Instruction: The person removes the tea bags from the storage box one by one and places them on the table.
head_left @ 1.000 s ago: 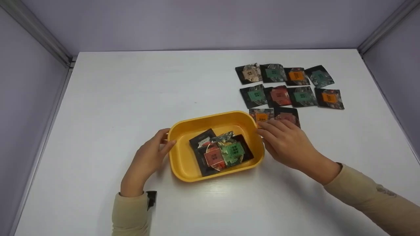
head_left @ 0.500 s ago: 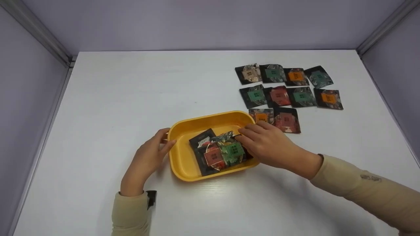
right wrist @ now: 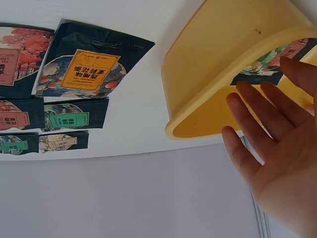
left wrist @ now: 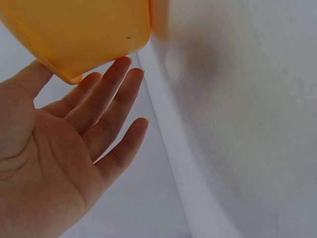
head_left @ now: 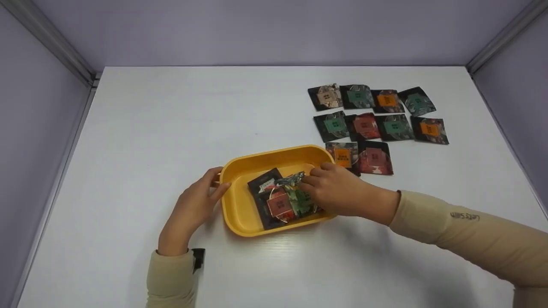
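A yellow plastic tray (head_left: 241, 216) sits on the table with several black tea sachets inside. One has a red label (head_left: 280, 205); another, a green-labelled sachet (head_left: 298, 196), is partly covered. My left hand (head_left: 192, 209) holds the tray's left end, thumb over the rim and fingers outside, as the left wrist view also shows. Over the tray's right end reaches my right hand (head_left: 336, 190), its fingertips close to the green-labelled sachet. In the right wrist view this hand's (right wrist: 282, 129) fingers are extended with nothing gripped; whether they touch a sachet cannot be told.
Several sachets lie in rows at the back right, the nearest an orange-labelled sachet (head_left: 342, 156) against the tray and a red-labelled sachet (head_left: 375, 157). A small black object (head_left: 198, 259) shows beside the left sleeve. Grey-white panels (head_left: 274, 34) border the white table (head_left: 171, 115).
My right hand has moved left from the tray's right rim to above the sachets inside, uncovering the nearest row on the table. The left hand and the tray have stayed put.
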`<state>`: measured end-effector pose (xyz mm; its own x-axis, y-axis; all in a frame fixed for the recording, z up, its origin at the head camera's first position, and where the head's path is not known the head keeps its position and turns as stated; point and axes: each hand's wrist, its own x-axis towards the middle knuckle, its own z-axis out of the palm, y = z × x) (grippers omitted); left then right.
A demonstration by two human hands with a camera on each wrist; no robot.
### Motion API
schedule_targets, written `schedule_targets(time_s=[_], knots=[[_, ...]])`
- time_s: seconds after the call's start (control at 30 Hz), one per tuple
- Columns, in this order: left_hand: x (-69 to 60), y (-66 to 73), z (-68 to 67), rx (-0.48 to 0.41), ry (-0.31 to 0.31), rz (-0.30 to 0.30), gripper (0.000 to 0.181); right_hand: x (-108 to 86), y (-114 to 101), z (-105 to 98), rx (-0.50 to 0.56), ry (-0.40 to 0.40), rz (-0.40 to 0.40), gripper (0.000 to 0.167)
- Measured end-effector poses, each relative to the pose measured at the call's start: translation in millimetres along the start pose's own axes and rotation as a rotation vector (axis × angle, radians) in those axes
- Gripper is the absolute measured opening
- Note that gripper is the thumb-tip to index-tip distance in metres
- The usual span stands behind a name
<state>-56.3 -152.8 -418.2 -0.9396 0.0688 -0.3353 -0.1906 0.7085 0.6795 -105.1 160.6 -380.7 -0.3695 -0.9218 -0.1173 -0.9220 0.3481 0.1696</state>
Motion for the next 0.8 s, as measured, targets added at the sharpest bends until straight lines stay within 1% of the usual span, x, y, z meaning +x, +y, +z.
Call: schedule_targets(time_s=[0.07, 0.2, 0.3, 0.43, 0.57, 0.63, 0.7, 0.8], knots=[[-0.2, 0.0, -0.5, 0.002, -0.002, -0.002, 0.053, 2.2, -0.7, 1.2, 0.021, -0.032, -0.011, 0.053], [-0.1, -0.5, -0.6, 0.001, -0.001, 0.001, 0.053, 6.3, -0.5, 2.4, 0.090, -0.095, -0.022, 0.054], [0.1, -1.1, -0.6, 0.002, 0.001, 0.007, 0.053, 9.4, 0.0, 2.9, 0.144, -0.153, -0.012, 0.055], [0.2, -1.9, -0.5, 0.003, 0.001, 0.005, 0.054, 14.2, 0.0, 4.2, 0.195, -0.219, 0.010, 0.063], [1.1, -2.9, 0.4, 0.021, 0.015, 0.030, 0.052, 18.1, -0.3, 6.4, 0.208, -0.239, 0.011, 0.072], [1.4, -3.1, 0.7, 0.032, 0.022, 0.046, 0.051, 19.2, -0.4, 6.9, 0.195, -0.240, 0.006, 0.074], [1.9, -3.1, 1.0, 0.034, 0.023, 0.049, 0.051, 20.0, -0.4, 6.2, 0.180, -0.235, 0.000, 0.072], [2.0, -3.3, 1.0, 0.029, 0.017, 0.039, 0.052, 20.8, -0.7, 4.8, 0.173, -0.222, -0.001, 0.067]])
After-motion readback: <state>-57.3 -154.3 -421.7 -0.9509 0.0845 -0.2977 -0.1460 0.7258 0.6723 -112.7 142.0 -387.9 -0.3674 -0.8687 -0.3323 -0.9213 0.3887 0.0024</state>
